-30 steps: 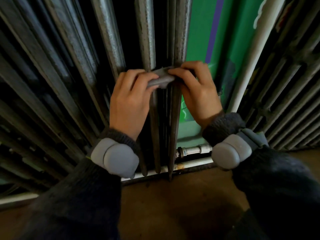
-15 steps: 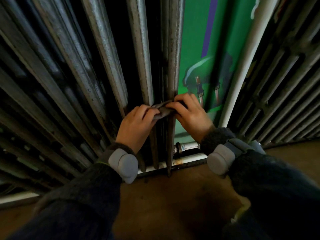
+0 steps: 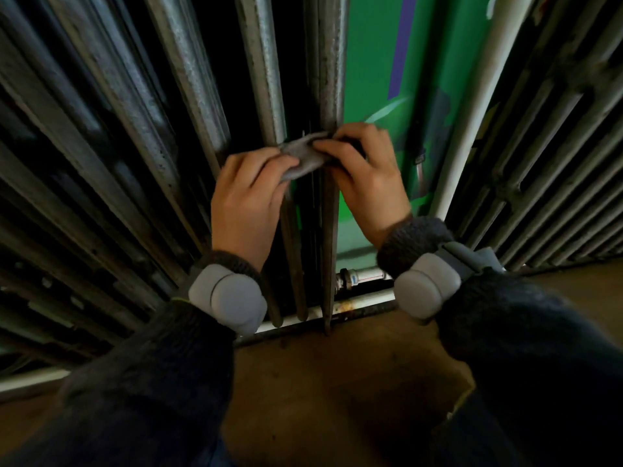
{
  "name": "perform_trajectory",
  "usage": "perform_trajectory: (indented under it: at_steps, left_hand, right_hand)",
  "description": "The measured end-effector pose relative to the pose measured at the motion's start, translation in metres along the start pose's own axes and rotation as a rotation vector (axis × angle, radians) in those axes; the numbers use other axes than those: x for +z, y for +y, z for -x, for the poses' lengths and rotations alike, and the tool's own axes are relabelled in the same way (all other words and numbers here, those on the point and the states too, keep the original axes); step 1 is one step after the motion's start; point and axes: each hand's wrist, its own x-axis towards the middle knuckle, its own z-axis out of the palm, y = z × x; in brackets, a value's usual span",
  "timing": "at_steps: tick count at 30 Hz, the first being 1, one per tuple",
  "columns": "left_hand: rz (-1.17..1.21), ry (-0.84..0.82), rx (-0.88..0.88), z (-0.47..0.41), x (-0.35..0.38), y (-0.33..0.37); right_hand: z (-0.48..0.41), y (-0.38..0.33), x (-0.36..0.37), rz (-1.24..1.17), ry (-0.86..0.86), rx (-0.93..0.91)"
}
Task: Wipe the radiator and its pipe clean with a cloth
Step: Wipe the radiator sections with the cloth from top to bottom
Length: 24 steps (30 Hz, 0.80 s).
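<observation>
Cloth [image 3: 303, 156] first: it's a small grey rag pulled across the front of the end fin [image 3: 332, 79] of the radiator [image 3: 188, 79], well above the fin's foot. The left hand [image 3: 246, 203] sits just left of that fin, fingers curled, pinching the rag's left end. The right hand [image 3: 367, 183] is just right of the fin, fingers curled over the other end and pressing it onto the metal. Both thumbs are hidden, so I can't tell exactly how they close. The right hand is a bit blurred.

Rest of the radiator, rough grey columns, fans out to the left of the end fin. Right of the fin there's a green wall [image 3: 371, 62] with a purple stripe, then a white pipe [image 3: 478, 112] running up it, well apart from the fin. Past that is a second radiator [image 3: 556, 163]. Down by the fin's foot a short pipe fitting [image 3: 364, 274] sticks out to the right, touching the fin. Below it is a brown floor [image 3: 337, 382].

The person wears dark fuzzy sleeves [image 3: 161, 382] and a chunky grey wristband [image 3: 232, 298] on each wrist.
</observation>
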Motion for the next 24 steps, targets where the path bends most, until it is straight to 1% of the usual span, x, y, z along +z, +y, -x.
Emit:
perform_trajectory:
  at_steps: [3, 8, 12, 14, 16, 21, 22, 24]
  left_hand:
    - [-0.046, -0.058, 0.075, 0.015, 0.008, -0.004]
    - [-0.090, -0.244, 0.158, 0.041, 0.019, -0.013]
    - [-0.097, -0.291, 0.185, 0.046, 0.018, -0.012]
    - [-0.077, -0.279, 0.165, 0.043, 0.016, -0.011]
    - [-0.057, -0.232, 0.131, 0.037, 0.011, -0.010]
    - [-0.084, -0.005, 0.118, 0.004, -0.005, -0.004]
    - [-0.085, 0.011, 0.092, -0.001, -0.006, -0.004]
    - [-0.065, -0.010, 0.041, -0.004, -0.003, -0.003]
  right_hand:
    - [0.020, 0.009, 0.006, 0.025, -0.082, -0.015]
    - [0.054, 0.017, 0.015, 0.050, -0.245, -0.049]
    - [0.059, 0.019, 0.014, 0.085, -0.318, -0.087]
    - [0.057, 0.017, 0.011, 0.067, -0.305, -0.086]
    - [0.051, 0.015, 0.008, 0.043, -0.257, -0.065]
    - [0.014, 0.009, -0.003, -0.038, -0.055, -0.044]
    - [0.006, 0.008, -0.003, -0.041, -0.026, -0.041]
    - [-0.002, 0.005, -0.002, -0.047, 0.001, -0.022]
